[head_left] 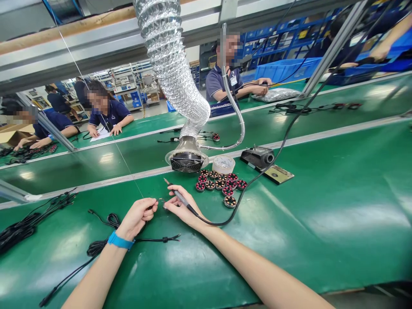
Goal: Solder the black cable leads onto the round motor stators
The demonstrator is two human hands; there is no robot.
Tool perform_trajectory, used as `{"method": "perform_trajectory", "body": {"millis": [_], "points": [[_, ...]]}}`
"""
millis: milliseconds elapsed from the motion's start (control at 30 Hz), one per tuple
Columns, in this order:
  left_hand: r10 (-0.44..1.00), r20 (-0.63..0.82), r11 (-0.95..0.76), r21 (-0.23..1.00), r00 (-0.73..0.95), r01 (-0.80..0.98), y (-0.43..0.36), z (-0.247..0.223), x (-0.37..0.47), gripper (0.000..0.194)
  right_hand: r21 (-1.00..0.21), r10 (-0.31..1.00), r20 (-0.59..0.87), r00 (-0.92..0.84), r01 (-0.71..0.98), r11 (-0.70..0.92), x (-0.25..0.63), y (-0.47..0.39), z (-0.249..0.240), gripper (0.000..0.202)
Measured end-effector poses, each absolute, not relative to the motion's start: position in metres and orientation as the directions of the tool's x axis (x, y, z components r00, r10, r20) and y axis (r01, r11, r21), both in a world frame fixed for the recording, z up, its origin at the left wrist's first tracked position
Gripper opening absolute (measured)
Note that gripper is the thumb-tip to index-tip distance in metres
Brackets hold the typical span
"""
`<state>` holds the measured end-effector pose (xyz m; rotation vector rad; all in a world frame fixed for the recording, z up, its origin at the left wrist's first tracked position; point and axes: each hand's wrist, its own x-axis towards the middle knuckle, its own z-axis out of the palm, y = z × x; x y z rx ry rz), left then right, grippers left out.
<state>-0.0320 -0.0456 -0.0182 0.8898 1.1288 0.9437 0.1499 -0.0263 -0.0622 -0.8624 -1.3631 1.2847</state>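
My left hand, with a blue band at its wrist, is closed in a pinch. A thin solder wire runs down to it from a spool at the upper left, and a short bit shows past the fingertips. My right hand holds a soldering iron, its tip pointing up and left. Its thumb and finger come close to the left fingertips; whatever tiny piece is between them is too small to make out. Black cables lie under and beside my left wrist.
Several small round motor stators with red or copper windings sit beyond my right hand, near a tape roll. A fume fan hangs on a foil duct. An iron stand is behind. More cables lie left. Co-workers sit opposite.
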Motion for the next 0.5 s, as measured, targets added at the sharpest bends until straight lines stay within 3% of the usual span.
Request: {"method": "perform_trajectory", "body": {"millis": [100,300,500], "points": [[0.930,-0.339,0.359,0.922,0.144,-0.145,-0.045,-0.019,-0.032,0.028,-0.971,0.949,0.228,-0.219,-0.121,0.205,0.151,-0.026,-0.064,0.050],[0.935,-0.346,0.351,0.934,0.084,-0.061,-0.046,-0.019,-0.030,0.036,-0.826,0.810,0.526,-0.259,0.071,0.559,0.160,-0.026,-0.064,0.055],[0.944,-0.329,0.326,0.937,0.006,0.129,-0.047,-0.025,-0.027,0.041,-0.810,0.775,0.523,-0.354,0.077,0.582,0.162,-0.027,-0.067,0.059]]}}
